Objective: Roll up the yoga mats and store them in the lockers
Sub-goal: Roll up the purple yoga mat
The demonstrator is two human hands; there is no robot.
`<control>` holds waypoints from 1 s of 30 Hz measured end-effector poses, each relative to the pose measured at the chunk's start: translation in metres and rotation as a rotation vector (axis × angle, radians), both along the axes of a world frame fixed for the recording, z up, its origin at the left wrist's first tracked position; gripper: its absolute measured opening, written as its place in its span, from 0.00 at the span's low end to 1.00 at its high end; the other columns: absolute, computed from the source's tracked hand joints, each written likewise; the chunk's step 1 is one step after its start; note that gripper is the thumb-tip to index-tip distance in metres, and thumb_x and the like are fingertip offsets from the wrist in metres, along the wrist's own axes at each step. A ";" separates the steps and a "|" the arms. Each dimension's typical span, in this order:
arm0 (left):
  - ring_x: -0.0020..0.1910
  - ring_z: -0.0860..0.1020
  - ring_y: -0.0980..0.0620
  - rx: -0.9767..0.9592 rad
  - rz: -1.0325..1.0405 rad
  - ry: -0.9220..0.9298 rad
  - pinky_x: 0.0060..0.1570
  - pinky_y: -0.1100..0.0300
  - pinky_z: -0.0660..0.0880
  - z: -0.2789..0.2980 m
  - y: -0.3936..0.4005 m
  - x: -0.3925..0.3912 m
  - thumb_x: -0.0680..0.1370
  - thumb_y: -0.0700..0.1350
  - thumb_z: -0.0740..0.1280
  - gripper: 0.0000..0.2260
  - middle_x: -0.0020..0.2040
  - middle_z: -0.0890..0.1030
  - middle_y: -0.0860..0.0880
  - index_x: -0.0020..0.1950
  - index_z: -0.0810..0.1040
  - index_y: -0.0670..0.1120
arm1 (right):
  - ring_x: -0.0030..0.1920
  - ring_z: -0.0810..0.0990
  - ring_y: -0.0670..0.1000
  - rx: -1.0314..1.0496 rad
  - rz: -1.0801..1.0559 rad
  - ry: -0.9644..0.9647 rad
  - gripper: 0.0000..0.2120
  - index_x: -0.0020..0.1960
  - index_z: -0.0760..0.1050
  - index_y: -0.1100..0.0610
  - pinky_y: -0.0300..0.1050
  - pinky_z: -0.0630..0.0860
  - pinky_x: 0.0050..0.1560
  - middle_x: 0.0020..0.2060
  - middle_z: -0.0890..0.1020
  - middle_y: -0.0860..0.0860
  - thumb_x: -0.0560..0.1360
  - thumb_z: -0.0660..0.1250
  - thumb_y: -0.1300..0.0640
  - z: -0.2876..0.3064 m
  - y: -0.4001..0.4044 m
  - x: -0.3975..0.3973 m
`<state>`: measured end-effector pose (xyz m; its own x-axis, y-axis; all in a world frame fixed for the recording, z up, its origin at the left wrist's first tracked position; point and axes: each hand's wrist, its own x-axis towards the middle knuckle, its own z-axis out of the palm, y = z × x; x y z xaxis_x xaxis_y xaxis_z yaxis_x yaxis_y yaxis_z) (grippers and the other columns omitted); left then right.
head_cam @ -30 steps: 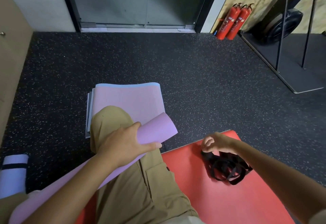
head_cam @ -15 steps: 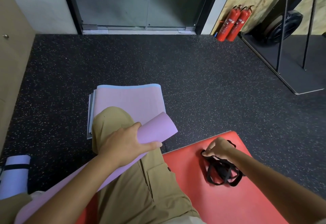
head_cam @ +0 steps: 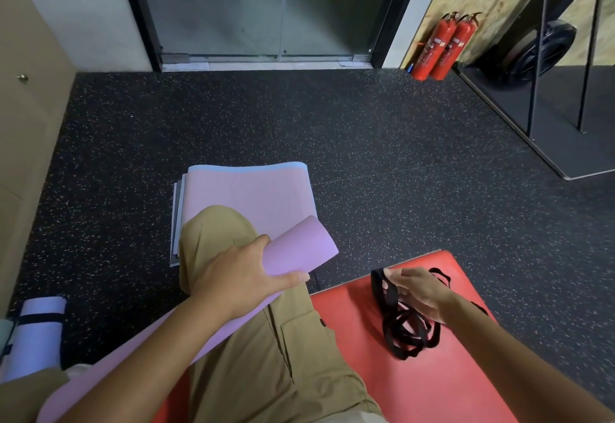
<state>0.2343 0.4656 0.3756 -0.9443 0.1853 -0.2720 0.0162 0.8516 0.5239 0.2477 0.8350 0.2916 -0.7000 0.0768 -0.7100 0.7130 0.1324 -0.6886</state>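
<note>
A rolled purple yoga mat [head_cam: 299,246] lies across my raised knee, and my left hand [head_cam: 239,276] grips it near its far end. My right hand [head_cam: 416,289] pinches a loop of the black strap bundle [head_cam: 406,326], which rests on a red mat [head_cam: 432,382] at the lower right. A flat stack of pink and pale blue mats [head_cam: 246,189] lies on the floor beyond my knee. A rolled lavender mat [head_cam: 36,332] bound with a black strap sits at the lower left.
Beige locker doors [head_cam: 26,96] line the left edge. A glass door [head_cam: 266,6] stands at the back, with a person's feet behind it. Two red fire extinguishers [head_cam: 446,46] lean at the back right beside a metal rack base [head_cam: 549,116]. The floor is dark speckled rubber.
My right hand has taken hold of the black straps and lifted one loop off the red mat. The left hand keeps its grip on the purple roll.
</note>
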 end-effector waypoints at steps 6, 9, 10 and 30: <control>0.44 0.79 0.52 -0.010 -0.002 0.011 0.48 0.52 0.77 0.000 -0.001 0.001 0.59 0.85 0.60 0.36 0.43 0.80 0.57 0.45 0.69 0.54 | 0.40 0.84 0.50 -0.117 -0.064 -0.111 0.10 0.47 0.81 0.64 0.45 0.76 0.49 0.40 0.86 0.55 0.78 0.69 0.55 0.012 -0.002 0.009; 0.44 0.79 0.53 -0.002 0.001 0.007 0.48 0.52 0.77 -0.001 -0.001 0.000 0.59 0.85 0.60 0.36 0.43 0.80 0.57 0.45 0.70 0.54 | 0.47 0.84 0.53 -0.264 -0.173 -0.088 0.09 0.50 0.81 0.61 0.48 0.76 0.55 0.47 0.86 0.55 0.76 0.69 0.55 0.019 0.003 0.008; 0.44 0.79 0.53 -0.004 0.000 0.006 0.48 0.52 0.77 -0.002 0.000 0.000 0.59 0.85 0.60 0.36 0.43 0.80 0.57 0.46 0.70 0.54 | 0.48 0.84 0.53 -0.317 -0.194 -0.056 0.09 0.51 0.81 0.60 0.49 0.76 0.56 0.47 0.85 0.55 0.77 0.68 0.55 0.022 0.005 0.008; 0.46 0.79 0.50 -0.046 -0.005 0.013 0.48 0.52 0.77 -0.004 0.001 0.003 0.59 0.85 0.58 0.36 0.45 0.80 0.57 0.49 0.70 0.56 | 0.23 0.70 0.40 -0.862 -0.147 0.204 0.24 0.50 0.87 0.58 0.29 0.67 0.23 0.59 0.84 0.49 0.57 0.88 0.55 0.049 -0.105 0.008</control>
